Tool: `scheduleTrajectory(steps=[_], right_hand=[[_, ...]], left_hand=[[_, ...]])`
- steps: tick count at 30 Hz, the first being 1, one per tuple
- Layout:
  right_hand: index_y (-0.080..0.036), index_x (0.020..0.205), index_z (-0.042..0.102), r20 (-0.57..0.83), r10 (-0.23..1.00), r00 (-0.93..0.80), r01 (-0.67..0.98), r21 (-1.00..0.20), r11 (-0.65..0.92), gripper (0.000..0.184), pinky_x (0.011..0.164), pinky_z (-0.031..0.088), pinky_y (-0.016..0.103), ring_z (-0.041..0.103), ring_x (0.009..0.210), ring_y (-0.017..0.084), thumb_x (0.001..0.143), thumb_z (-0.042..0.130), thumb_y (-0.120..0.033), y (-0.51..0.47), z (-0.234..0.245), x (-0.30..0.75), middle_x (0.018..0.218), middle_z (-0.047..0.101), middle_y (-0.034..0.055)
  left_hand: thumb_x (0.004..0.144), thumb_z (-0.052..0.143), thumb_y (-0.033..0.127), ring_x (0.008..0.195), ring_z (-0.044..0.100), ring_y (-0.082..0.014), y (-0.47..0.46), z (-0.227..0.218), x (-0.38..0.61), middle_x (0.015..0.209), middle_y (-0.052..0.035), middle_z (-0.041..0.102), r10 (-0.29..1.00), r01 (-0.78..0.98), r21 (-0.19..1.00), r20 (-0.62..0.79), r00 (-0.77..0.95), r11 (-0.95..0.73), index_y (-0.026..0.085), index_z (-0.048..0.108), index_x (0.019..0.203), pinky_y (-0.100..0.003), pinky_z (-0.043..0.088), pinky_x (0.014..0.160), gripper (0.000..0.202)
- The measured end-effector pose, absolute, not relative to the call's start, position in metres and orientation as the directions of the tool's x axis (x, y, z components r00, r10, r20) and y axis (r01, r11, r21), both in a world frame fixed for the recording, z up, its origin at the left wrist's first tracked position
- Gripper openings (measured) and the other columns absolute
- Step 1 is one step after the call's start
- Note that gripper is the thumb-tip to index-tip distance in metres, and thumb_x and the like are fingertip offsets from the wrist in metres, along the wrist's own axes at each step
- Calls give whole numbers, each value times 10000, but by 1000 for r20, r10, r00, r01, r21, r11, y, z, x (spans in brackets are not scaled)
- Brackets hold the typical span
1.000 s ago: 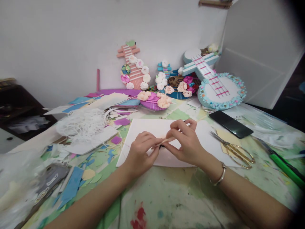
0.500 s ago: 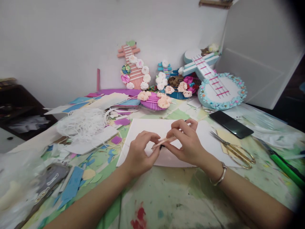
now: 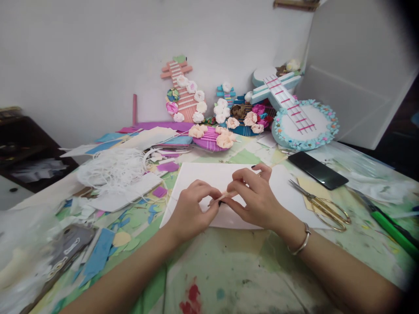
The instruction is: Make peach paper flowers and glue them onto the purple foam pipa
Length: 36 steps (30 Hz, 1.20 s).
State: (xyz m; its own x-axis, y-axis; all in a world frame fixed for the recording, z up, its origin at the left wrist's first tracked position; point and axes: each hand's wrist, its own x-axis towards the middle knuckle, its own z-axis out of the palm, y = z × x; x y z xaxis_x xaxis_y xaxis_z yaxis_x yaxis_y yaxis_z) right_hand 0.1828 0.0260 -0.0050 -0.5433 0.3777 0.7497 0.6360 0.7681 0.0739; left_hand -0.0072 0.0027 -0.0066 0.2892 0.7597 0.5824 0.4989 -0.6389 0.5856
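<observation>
Between my two hands is a thin, pale peach strip (image 3: 225, 196), perhaps folded paper; its material is hard to tell. My left hand (image 3: 193, 211) pinches its left end between thumb and fingers. The thumb and fingertips of my right hand (image 3: 258, 196) close on the strip just beside them, while another of its fingers is raised. Part of the strip is hidden behind the fingers. Both hands are over a white sheet (image 3: 196, 172) lying on the table.
Gold-handled scissors (image 3: 322, 207) and a black phone (image 3: 317, 170) lie to the right, with a green-handled cutter (image 3: 393, 231) beyond. White string (image 3: 113, 168) and paper scraps (image 3: 131, 226) cover the left. Flower-decorated instrument models (image 3: 304, 126) stand at the back.
My fingers have closed in more over the strip, so less of it shows. My right fingers have shifted slightly left. The surrounding things have stayed put.
</observation>
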Motion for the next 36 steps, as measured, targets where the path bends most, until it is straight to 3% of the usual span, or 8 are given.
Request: scheduleTrajectory(steps=[6,11,15,18,21,24,29,36], right_hand=[[-163,806,558,729,365,-579,610,90,787,136,897,228,419,527,762,140,877,545,-279,26,-5,183,855,561,36],[-167,800,556,717,369,-591,598,82,797,126,905,233,419,519,763,130,877,544,-266,26,-4,183,847,550,29],[-166,849,574,741,351,-572,603,90,793,73,925,255,440,532,819,156,860,566,-237,24,-1,182,875,567,46],[-164,912,593,794,342,-503,616,53,786,115,897,296,441,521,925,214,817,616,-225,23,2,182,980,579,87],[-166,895,611,850,357,-387,632,-38,774,93,852,323,419,514,956,236,806,619,-190,22,4,182,996,577,100],[-163,844,615,821,463,-334,598,-195,778,50,765,346,357,536,815,179,839,568,-148,23,4,181,828,580,56],[-158,812,630,610,699,-373,520,-487,702,97,637,373,274,502,671,128,859,571,-219,24,-1,176,718,569,22],[-158,741,631,480,798,-364,448,-661,602,129,600,379,243,510,647,111,837,600,-238,24,-4,171,683,584,5]], left_hand=[[725,669,178,774,660,-183,5,3,-11,775,-11,730,871,492,720,389,299,-490,208,713,756,-312,506,712,62],[707,683,175,672,653,-167,8,10,-11,703,19,738,902,507,752,288,323,-422,224,732,706,-273,461,608,69],[693,673,161,606,606,-145,12,8,-14,678,8,728,920,394,853,219,325,-342,207,737,703,-247,400,539,79],[677,694,192,634,591,-135,13,5,-17,702,-9,716,950,232,959,86,300,-160,183,732,717,-244,419,595,56],[661,720,206,665,582,-115,14,2,-18,712,-5,698,969,93,996,-23,248,0,168,725,730,-229,428,658,78],[650,735,201,651,565,-94,15,0,-17,713,8,689,984,8,999,-48,173,47,171,719,752,-212,417,655,107],[635,767,248,663,575,-110,14,-1,-12,714,-4,684,995,17,1000,4,98,-5,163,715,745,-226,425,663,149],[686,738,312,700,590,-146,12,-6,-9,733,-29,687,991,133,986,84,99,-97,161,714,779,-258,434,673,179]])
